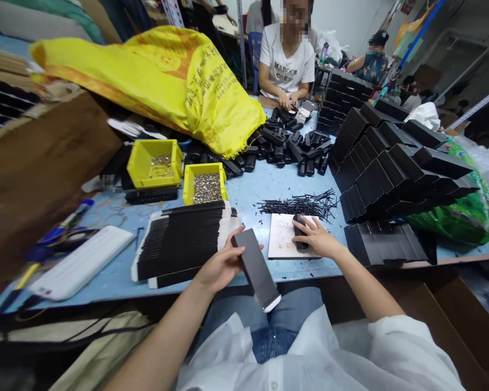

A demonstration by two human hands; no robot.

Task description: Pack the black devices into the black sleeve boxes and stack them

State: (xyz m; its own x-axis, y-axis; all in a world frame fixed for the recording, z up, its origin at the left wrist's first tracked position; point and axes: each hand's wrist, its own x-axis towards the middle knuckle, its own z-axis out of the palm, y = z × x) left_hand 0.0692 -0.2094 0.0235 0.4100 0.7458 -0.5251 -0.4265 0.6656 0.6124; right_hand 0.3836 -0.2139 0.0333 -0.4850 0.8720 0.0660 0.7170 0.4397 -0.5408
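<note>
My left hand point(220, 264) grips a slim black cardboard box point(257, 267) over the table's front edge. The box is tilted, and white shows at its lower end. My right hand point(315, 237) has its fingers on a small black oblong piece point(299, 231), which lies on a white board point(280, 233). Tiny brownish bits are scattered over that board. Just behind it lies a loose heap of thin black sticks or screws point(299, 205). To the left of my left hand is a row of flat black box blanks point(183, 239) with white edges.
Two yellow bins point(140, 163) of small metal parts stand at the left, before a yellow sack point(158, 76). Stacked black boxes point(375, 163) rise on the right. Black oblong pieces point(289, 144) pile up mid-table, and a co-worker point(287, 65) sits opposite. A white power strip or case point(81, 263) lies left.
</note>
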